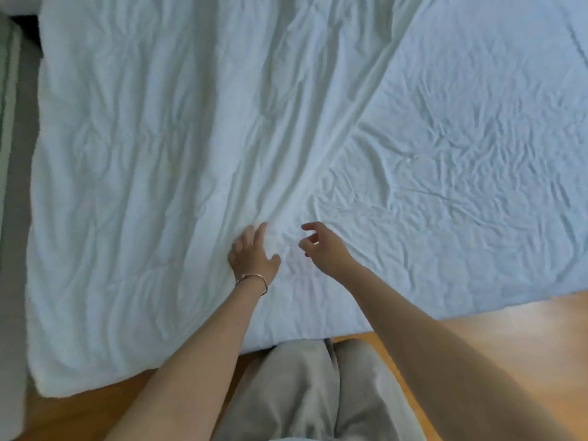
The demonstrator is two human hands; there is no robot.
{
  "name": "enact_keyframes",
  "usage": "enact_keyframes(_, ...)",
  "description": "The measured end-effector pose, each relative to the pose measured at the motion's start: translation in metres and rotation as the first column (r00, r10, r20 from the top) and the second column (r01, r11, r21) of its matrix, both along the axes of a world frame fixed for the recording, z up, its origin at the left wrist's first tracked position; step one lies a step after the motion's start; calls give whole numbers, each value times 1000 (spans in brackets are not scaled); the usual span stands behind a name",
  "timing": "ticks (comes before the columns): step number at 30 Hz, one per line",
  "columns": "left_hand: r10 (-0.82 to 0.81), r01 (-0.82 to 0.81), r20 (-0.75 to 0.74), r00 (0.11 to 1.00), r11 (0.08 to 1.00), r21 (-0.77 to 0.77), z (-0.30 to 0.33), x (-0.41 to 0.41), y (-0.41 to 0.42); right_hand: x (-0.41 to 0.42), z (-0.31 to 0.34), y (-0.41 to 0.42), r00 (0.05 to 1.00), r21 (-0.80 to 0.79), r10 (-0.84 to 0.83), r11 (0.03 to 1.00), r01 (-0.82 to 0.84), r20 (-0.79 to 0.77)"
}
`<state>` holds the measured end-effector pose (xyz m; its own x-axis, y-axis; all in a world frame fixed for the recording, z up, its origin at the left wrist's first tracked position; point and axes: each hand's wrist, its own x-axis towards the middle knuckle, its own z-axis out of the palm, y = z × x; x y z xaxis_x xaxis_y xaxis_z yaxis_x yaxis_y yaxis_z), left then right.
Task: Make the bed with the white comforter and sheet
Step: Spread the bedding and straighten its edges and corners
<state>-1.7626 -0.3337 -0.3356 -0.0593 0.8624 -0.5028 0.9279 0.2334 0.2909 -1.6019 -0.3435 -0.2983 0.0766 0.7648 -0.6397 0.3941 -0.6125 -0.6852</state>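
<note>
A white quilted comforter covers the left and middle of the bed, its right edge running diagonally from the top right down to my hands. To the right lies the wrinkled white sheet, uncovered. My left hand, with a thin bracelet on the wrist, rests flat on the comforter near its lower edge, fingers spread. My right hand hovers just right of it above the comforter's edge, fingers loosely curled and holding nothing.
Wooden floor runs along the near side of the bed. My legs in light grey trousers stand against the bed's edge. A grey strip of carpet or furniture lies at the far left.
</note>
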Motion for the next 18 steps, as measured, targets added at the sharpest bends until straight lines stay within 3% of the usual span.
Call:
enact_keyframes(2, -78, 78, -74, 994, 997, -2, -11, 2, 5, 4, -10, 30, 993, 20, 106, 994, -107, 48)
enact_keyframes(4, -67, 68, -66, 996, 998, 11, -28, 6, 14, 12, -22, 60, 916, 87, 310, 936, -341, 257)
enact_keyframes(7, 72, -62, -63, 995, 986, 156, -51, 11, 24, 26, -39, 106, 496, 77, 548, 615, -785, 673)
enact_keyframes(9, 179, -154, -50, 983, 935, 319, -62, 13, 30, 37, -48, 140, 244, 6, 574, 385, -923, 782)
enact_keyframes(11, 242, -219, 13, 970, 853, 474, -68, 12, 35, 51, -59, 173, 110, -53, 568, 262, -964, 816)
enact_keyframes(13, 262, -263, 86, 961, 781, 566, -62, 10, 43, 65, -67, 198, 42, -88, 563, 201, -976, 825)
enact_keyframes(15, 316, -313, 84, 945, 801, 510, -53, 10, 52, 73, -73, 211, 33, -57, 569, 140, -988, 822)
enact_keyframes(18, 419, -435, 119, 900, 859, 269, -42, 10, 58, 64, -77, 216, 217, 161, 525, 150, -975, 823)
